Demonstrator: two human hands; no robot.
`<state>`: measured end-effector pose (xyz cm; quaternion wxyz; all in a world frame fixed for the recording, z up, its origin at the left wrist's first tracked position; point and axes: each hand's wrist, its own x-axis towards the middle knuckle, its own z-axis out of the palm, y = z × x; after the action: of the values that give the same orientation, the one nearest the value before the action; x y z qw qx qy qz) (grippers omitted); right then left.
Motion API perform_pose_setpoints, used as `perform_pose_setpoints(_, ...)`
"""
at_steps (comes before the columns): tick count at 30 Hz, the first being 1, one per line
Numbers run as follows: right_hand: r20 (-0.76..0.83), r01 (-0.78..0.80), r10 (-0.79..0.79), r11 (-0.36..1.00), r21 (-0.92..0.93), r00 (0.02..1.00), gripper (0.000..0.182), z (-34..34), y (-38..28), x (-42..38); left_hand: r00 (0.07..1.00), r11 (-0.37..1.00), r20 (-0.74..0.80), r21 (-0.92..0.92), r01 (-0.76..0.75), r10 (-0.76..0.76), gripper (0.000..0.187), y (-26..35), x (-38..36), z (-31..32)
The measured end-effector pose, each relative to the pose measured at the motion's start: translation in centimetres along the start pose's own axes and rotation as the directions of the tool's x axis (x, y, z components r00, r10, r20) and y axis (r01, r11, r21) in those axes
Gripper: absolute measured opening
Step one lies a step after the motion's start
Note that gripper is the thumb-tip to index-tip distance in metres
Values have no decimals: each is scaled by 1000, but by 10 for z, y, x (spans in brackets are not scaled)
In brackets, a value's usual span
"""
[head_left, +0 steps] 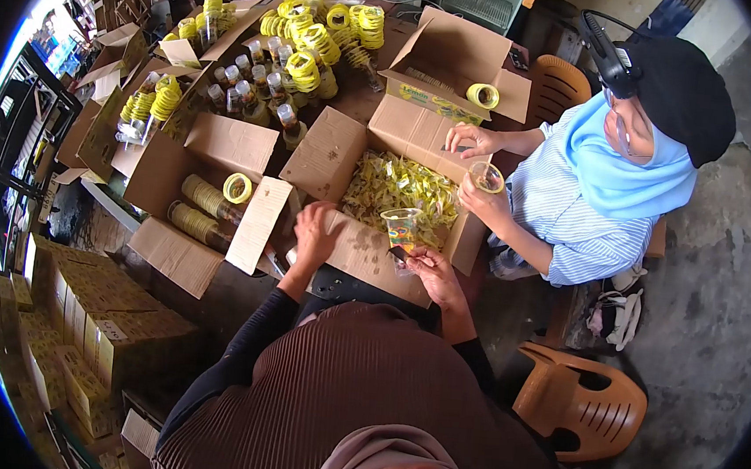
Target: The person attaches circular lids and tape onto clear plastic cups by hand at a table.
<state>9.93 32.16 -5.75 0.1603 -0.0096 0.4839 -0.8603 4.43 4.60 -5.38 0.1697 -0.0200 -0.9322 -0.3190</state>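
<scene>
My right hand [439, 277] is closed around the lower part of a clear plastic cup [401, 223] with a yellow and green print. A small dark piece [399, 253] shows at its fingertips; I cannot make out what it is. My left hand [316, 233] has its fingers apart and holds nothing, over the left flap side of an open cardboard box [365, 256]. Inside that box lies a heap of small yellow-and-clear packets [401, 188]. Across from me, a co-worker's hand [486, 204] holds another clear cup [487, 177], with the other hand [473, 142] raised beside it.
Left of me, an open box [161, 178] holds stacked cups [207, 195]. Bottles [245, 92] and yellow-rimmed cup stacks [320, 43] crowd the back. Another open box [447, 51] stands behind. An orange chair [587, 401] is at right; closed cartons [108, 328] are piled at lower left.
</scene>
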Motion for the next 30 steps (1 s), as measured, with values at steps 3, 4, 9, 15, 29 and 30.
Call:
perform_pose_setpoints(3, 55, -39, 33, 994, 102, 998, 13, 1, 3, 2, 872, 795, 360, -604, -54, 332, 53, 1, 14, 6)
perform_pose_setpoints(4, 91, -73, 65, 993, 88, 994, 14, 3, 1, 3, 874, 796, 356, -603, -54, 329, 53, 17, 14, -2)
perform_pose_setpoints(9, 217, -54, 48, 998, 21, 975, 17, 11, -8, 4, 719, 396, 622, -772, 497, 310, 59, 59, 22, -27)
perform_pose_setpoints(15, 110, 167, -147, 966, -198, 983, 13, 30, -50, -5, 896, 499, 387, -833, 238, 219, 59, 71, 24, -41)
perform_pose_setpoints(29, 227, 398, -773, 37, -916, 592, 26, 87, -81, -10, 967, 915, 44, -336, -223, 252, 69, 106, 27, -58)
perform_pose_setpoints(30, 280, 381, -759, -45, -923, 588, 26, 86, -80, -11, 966, 914, 44, -337, -224, 253, 69, 105, 27, -58)
